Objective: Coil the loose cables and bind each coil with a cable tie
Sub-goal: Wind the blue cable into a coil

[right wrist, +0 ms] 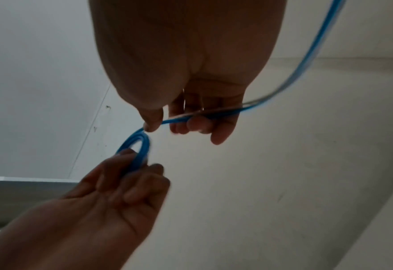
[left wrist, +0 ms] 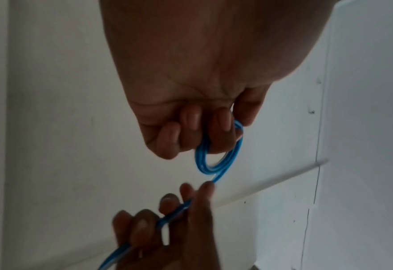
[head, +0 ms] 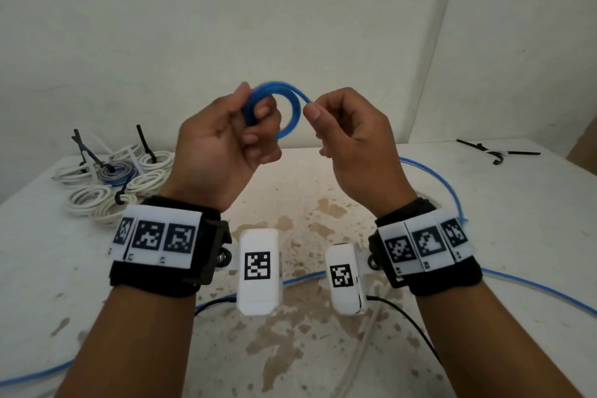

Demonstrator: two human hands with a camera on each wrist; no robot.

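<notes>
Blue cable (head: 292, 107) coil gripped in left hand (head: 226, 142), right fingers (head: 311, 112) pinching its strand, seemingly tied white coils (head: 113, 184) far left, black ties (head: 497, 153) right

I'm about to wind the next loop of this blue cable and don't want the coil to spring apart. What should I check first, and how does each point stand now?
1. Left hand grips the blue coil: ok.
2. Right hand pinches the loose run of the blue cable beside the coil: ok.
3. Loops lie together, none slipping off: ok in the left wrist view.
4. Loose run free of knots: cannot tell; it trails off the table.
5. Black cable ties within reach on the far right: ok.
6. Finished coils clear of the loose run: ok.
</notes>
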